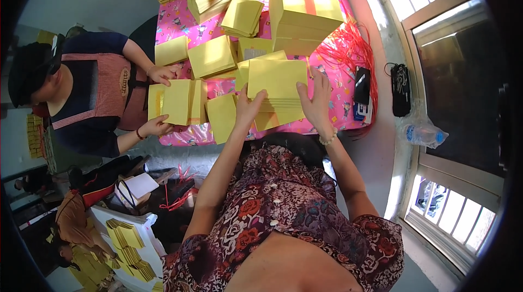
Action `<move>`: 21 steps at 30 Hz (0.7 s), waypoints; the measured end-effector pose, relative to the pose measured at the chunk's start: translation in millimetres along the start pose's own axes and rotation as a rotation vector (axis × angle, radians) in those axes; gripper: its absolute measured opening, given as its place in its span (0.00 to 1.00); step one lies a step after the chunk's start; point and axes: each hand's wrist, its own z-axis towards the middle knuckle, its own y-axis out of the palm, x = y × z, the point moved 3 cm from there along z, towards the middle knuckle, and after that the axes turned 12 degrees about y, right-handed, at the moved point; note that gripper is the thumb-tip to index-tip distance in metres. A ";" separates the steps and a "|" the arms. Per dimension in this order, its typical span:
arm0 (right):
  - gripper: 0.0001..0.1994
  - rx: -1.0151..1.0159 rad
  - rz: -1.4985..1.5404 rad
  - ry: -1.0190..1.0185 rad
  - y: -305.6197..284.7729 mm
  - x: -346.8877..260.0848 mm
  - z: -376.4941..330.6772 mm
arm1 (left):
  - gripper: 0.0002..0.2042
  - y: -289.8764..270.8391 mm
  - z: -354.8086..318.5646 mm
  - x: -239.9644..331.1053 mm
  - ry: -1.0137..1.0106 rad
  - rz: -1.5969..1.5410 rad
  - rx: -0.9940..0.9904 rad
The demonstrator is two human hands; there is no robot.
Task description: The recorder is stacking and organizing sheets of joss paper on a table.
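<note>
In front of me, a stack of yellow paper [279, 78] lies at the near side of the table, its near edges stepped in layers. My left hand [250, 108] is closed on the stack's left near corner, thumb over the top sheet and the other fingers partly hidden. At the right edge, my right hand [317, 101] has its fingers stretched out and apart, with the thumb against the paper. A beaded bracelet circles that wrist. More yellow paper [223, 117] lies by my left hand and beneath the stack.
Across the table, a co-worker [95, 82] holds yellow paper [177, 98] in both hands. Bundles [210, 56] and a tall yellow block [305, 8] cover the pink patterned tablecloth [340, 109]. Red strings [354, 47] hang over the right edge, beside a plastic bottle [425, 134] near the window.
</note>
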 end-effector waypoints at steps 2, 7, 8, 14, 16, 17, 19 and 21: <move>0.18 0.001 0.010 -0.140 -5.5 -22.6 0.7 | 0.37 0.7 0.3 1.1 -0.030 -0.002 -0.028; 0.10 -0.194 -0.185 -0.298 24.0 -34.9 -15.6 | 0.30 3.0 -0.5 3.7 0.008 0.012 -0.018; 0.10 -0.192 -0.185 -0.302 25.9 -33.0 -16.9 | 0.26 1.7 1.0 2.1 0.045 0.029 0.018; 0.10 -0.145 -0.156 -0.276 24.2 -25.9 -20.1 | 0.24 -44.4 29.4 -48.9 -0.400 -0.630 0.384; 0.10 -0.145 -0.155 -0.285 24.7 -30.1 -19.6 | 0.26 -71.5 54.8 -73.4 -0.414 -0.768 0.424; 0.10 -0.143 -0.151 -0.291 24.4 -31.7 -19.3 | 0.27 -80.7 68.7 -81.7 -0.434 -0.902 0.454; 0.11 -0.145 -0.140 -0.273 23.2 -30.9 -18.6 | 0.33 -89.7 92.6 -90.0 -0.460 -0.978 0.517; 0.11 -0.155 -0.134 -0.274 22.7 -31.7 -20.1 | 0.39 -99.6 112.1 -101.0 -0.471 -0.992 0.556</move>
